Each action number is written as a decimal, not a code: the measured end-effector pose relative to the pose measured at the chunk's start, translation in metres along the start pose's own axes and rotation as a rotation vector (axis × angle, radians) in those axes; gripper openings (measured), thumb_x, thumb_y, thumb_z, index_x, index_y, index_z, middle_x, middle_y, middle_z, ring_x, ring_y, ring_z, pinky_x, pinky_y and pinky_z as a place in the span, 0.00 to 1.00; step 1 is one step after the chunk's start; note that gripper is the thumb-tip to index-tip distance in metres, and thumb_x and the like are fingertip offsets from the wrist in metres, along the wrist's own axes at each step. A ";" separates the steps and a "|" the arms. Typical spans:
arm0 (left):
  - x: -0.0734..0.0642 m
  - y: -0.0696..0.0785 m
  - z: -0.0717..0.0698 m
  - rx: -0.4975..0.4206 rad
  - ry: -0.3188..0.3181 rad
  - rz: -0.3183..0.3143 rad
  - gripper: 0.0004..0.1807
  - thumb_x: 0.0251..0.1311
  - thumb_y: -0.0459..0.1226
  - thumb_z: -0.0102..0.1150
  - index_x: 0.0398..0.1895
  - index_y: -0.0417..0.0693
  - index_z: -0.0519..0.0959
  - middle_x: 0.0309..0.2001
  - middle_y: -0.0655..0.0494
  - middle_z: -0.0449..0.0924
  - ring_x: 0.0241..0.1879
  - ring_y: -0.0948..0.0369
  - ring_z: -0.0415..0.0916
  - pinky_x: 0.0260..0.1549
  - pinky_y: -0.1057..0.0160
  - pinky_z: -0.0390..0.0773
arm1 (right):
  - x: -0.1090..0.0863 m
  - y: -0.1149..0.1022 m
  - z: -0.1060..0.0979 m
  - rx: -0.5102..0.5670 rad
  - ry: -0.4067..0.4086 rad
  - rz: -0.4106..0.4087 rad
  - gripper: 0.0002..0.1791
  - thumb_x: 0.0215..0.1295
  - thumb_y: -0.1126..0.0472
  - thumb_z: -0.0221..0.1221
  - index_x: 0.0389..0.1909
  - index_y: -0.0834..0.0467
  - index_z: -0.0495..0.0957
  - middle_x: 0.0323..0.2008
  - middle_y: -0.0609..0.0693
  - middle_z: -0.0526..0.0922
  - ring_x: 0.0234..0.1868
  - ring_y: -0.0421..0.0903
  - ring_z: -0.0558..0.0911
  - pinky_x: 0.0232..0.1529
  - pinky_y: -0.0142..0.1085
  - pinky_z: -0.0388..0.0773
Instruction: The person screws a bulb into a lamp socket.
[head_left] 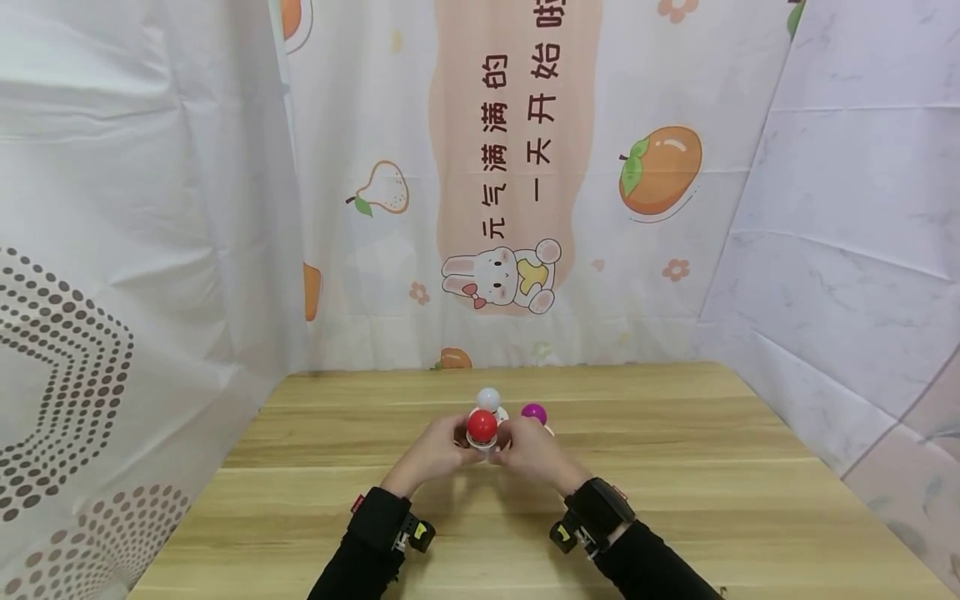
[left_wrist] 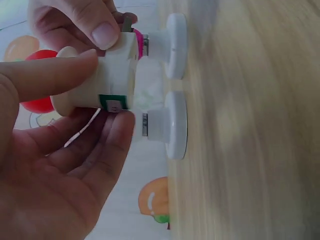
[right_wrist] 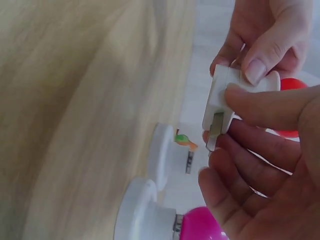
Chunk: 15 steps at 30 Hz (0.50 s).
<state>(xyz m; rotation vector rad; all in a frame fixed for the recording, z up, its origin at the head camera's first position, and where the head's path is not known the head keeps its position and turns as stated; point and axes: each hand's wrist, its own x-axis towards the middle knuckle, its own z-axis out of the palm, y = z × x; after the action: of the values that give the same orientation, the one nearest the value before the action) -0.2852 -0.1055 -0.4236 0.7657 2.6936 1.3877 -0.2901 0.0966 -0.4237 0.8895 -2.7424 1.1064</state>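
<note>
Both hands hold a white plug-in lamp holder (left_wrist: pixel 117 75) with a red bulb (head_left: pixel 482 426) at its end, raised off the table. My left hand (head_left: pixel 435 454) grips it from the left, thumb and fingers on opposite sides. My right hand (head_left: pixel 542 454) pinches the other side, its thumb (right_wrist: pixel 245 97) on the white body. A flat metal prong (right_wrist: pixel 215 131) sticks out of the plug end, by the right fingers. A green-edged label (left_wrist: pixel 114 102) shows on the body.
Behind the hands stand two round white lamp bases, one with a white bulb (head_left: pixel 488 399) and one with a magenta bulb (head_left: pixel 534 412). They rest on the wooden table (head_left: pixel 360 408). A printed curtain (head_left: pixel 360 275) hangs along the table's far edge, with plain sheets at the sides.
</note>
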 end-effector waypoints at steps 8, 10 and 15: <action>-0.003 -0.009 0.007 0.089 -0.041 -0.041 0.21 0.51 0.29 0.74 0.49 0.37 0.80 0.42 0.50 0.83 0.42 0.57 0.78 0.49 0.52 0.79 | -0.001 0.006 0.013 -0.002 -0.041 -0.014 0.07 0.51 0.71 0.69 0.26 0.56 0.84 0.21 0.42 0.80 0.25 0.39 0.74 0.27 0.33 0.73; -0.004 -0.011 0.010 0.107 -0.043 -0.056 0.22 0.51 0.29 0.74 0.49 0.36 0.79 0.43 0.49 0.83 0.43 0.55 0.79 0.51 0.49 0.79 | -0.001 0.008 0.016 -0.005 -0.058 -0.021 0.08 0.51 0.72 0.70 0.28 0.56 0.84 0.22 0.43 0.81 0.25 0.38 0.74 0.27 0.33 0.73; -0.005 -0.017 0.016 0.115 -0.059 -0.096 0.23 0.49 0.29 0.75 0.49 0.38 0.78 0.44 0.50 0.82 0.46 0.55 0.79 0.54 0.47 0.77 | -0.002 0.012 0.021 -0.030 -0.091 -0.017 0.11 0.54 0.70 0.71 0.34 0.53 0.83 0.24 0.41 0.80 0.25 0.37 0.73 0.29 0.33 0.73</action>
<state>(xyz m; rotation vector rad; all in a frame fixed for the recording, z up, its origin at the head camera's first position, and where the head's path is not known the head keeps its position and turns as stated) -0.2843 -0.1034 -0.4473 0.6627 2.7443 1.1809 -0.2913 0.0912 -0.4478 0.9805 -2.8096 1.0444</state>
